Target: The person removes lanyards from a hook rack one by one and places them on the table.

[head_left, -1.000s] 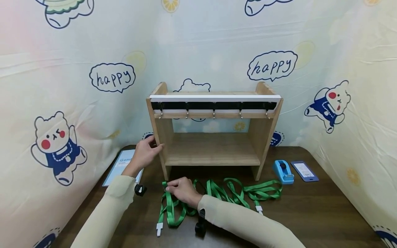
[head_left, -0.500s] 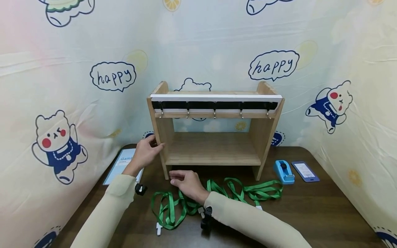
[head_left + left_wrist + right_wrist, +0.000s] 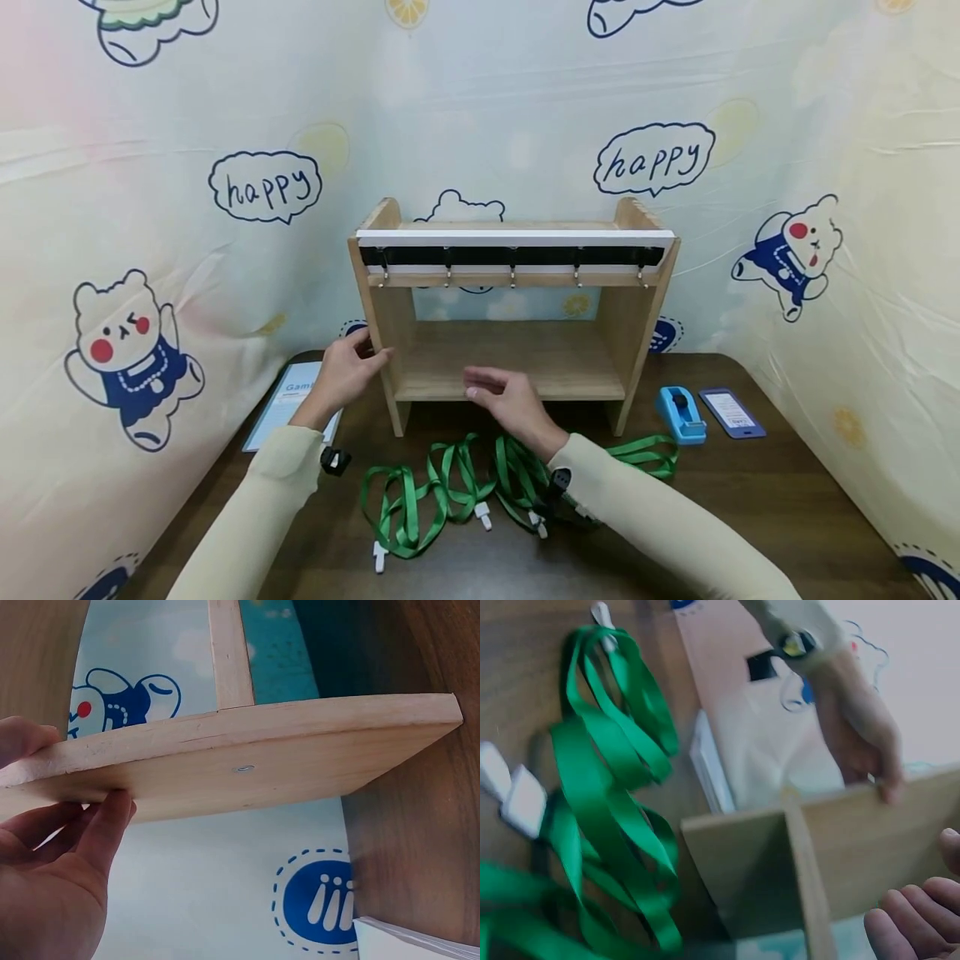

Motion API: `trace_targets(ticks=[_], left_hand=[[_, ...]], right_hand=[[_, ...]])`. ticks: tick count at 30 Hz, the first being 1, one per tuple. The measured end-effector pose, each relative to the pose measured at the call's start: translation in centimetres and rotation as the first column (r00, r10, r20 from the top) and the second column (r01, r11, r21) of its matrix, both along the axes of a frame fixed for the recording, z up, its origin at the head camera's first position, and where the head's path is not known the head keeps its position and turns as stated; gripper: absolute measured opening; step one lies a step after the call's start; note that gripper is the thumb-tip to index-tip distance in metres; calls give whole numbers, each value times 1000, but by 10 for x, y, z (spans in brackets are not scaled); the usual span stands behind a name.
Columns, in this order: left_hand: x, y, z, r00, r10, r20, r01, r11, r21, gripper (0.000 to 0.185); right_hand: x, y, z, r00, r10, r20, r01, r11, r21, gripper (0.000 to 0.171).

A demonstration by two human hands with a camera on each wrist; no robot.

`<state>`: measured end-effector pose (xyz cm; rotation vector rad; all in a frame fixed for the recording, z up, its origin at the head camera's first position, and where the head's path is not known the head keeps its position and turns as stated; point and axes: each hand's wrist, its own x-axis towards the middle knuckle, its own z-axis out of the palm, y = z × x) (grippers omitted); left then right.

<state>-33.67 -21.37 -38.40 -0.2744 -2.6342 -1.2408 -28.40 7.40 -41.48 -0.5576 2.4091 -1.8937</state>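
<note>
- Head view: left hand (image 3: 347, 372) grips the left side panel of the small pale wooden shelf rack (image 3: 512, 312), thumb on the front edge, fingers curled round the outside. Rack stands at 12 o'clock on the dark brown wooden table (image 3: 757, 508).
- Right hand (image 3: 508, 397) hovers in front of the lower shelf board, fingers relaxed and loosely spread, holding nothing.
- Tangle of green fabric lanyards with white clips (image 3: 450, 496) lies on the table at 6 o'clock from the rack, just under the right forearm, apart from the hand.
- Blue tape dispenser (image 3: 681, 414) and dark card holder (image 3: 732, 412) at 3 o'clock of the rack; laminated sheet (image 3: 285, 404) at 9 o'clock.
- Row of metal hooks (image 3: 513, 276) under the top rail, all bare.
- Left wrist view: thumb and fingers (image 3: 105, 829) pinch the panel edge.
- Right wrist view: fingertips (image 3: 915, 919) uncurled, empty; lanyards (image 3: 607, 817) at 9 o'clock, blurred.
- Judgement: rack steadied, hanging not yet begun; next move calls for picking one lanyard free of the tangle.
</note>
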Motion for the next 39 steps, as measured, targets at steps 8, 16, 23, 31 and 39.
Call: trace_targets(ticks=[8,16,23,31,39], left_hand=[[0,0,1,1000,-11,-5,11,1000,-5,49],[0,0,0,1000,-6,6,6,1000,6,52],[0,1,-2,1000,-3,-1,3,1000,-1,50],[1,0,-2,1000,-5,3,5,1000,-9,53],[1,-1,1,1000,-2,7,2,1000,-6,56]], right_hand=[[-1,44,20,995,-93,-32,93,996,-15,35],[3,83,42,990,-120,-75,120,993,-5,35],[12,118,53,981,-171,-95,176,983,50,36],[21,149,64,968,-193,-157,203,978,50,38],[30,173,74,950,-215,-226,231,972,49,40]])
